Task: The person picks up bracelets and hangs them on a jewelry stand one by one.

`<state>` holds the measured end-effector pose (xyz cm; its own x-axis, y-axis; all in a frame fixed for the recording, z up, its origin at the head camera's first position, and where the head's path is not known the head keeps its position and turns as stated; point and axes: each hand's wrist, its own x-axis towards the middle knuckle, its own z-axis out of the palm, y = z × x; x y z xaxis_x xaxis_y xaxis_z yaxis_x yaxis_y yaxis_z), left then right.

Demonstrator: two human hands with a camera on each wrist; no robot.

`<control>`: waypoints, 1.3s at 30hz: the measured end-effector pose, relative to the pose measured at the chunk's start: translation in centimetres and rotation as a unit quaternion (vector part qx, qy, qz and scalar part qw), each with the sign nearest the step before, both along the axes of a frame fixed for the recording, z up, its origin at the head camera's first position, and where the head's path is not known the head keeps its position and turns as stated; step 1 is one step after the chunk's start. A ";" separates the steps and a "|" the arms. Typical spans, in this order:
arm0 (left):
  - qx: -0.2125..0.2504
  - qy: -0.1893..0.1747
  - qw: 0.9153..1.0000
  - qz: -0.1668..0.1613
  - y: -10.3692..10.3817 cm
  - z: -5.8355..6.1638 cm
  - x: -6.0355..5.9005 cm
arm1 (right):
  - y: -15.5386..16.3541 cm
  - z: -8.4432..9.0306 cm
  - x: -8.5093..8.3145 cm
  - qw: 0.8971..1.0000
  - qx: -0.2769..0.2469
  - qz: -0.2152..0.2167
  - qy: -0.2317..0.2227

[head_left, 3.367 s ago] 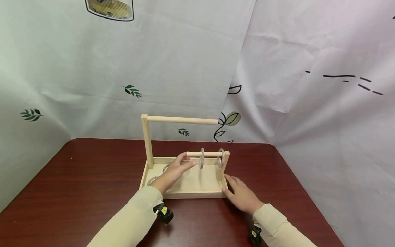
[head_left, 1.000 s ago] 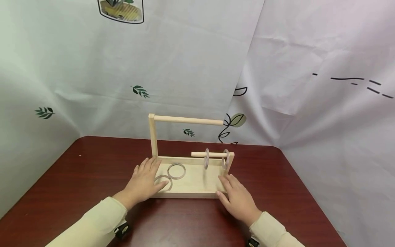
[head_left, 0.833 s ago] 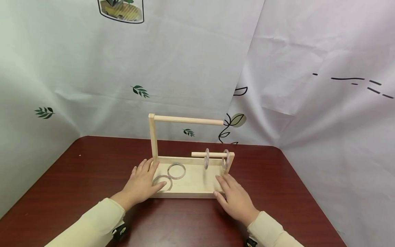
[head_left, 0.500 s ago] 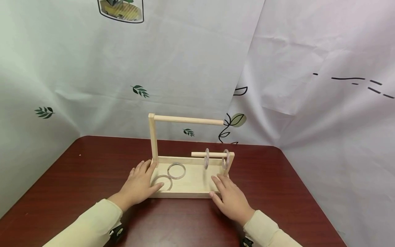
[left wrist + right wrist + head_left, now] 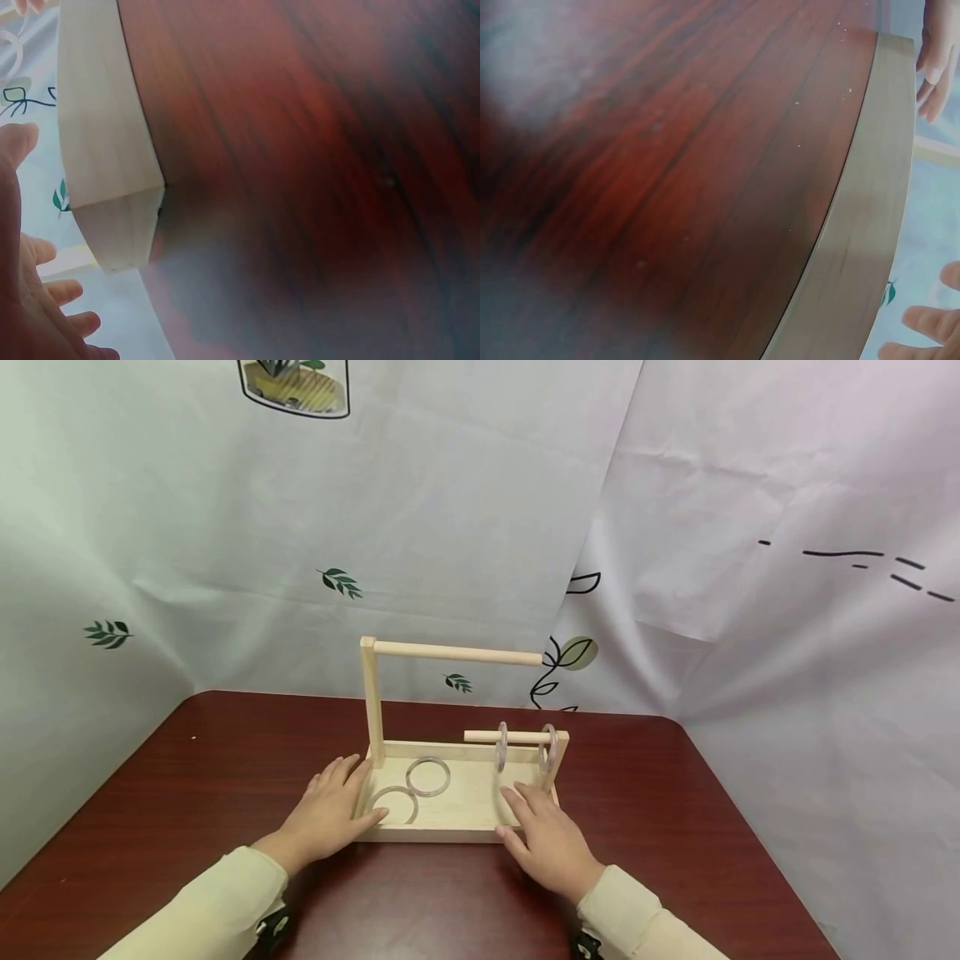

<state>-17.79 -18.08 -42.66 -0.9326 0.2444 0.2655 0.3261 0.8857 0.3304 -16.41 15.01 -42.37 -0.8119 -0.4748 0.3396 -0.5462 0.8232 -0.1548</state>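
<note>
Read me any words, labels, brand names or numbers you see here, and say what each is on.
None can be read: the wooden rack, the clear rings, the table and the backdrop sheets carry no text. The sheets bear only leaf drawings, black dashes and a partly cropped picture at the top edge.

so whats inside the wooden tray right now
Two clear rings lie flat on the wooden tray floor at its left end; the right hand covers the right front corner.

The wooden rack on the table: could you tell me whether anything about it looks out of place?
Nothing looks damaged. Two clear rings lie flat in the wooden rack's tray, while two others hang on its short lower peg; the tall upper bar is bare.
</note>
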 end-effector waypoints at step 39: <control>0.008 -0.044 0.999 -0.029 -2.8 -1.4 0.1 | -3.6 0.5 -1.3 0.999 -0.001 0.013 -0.032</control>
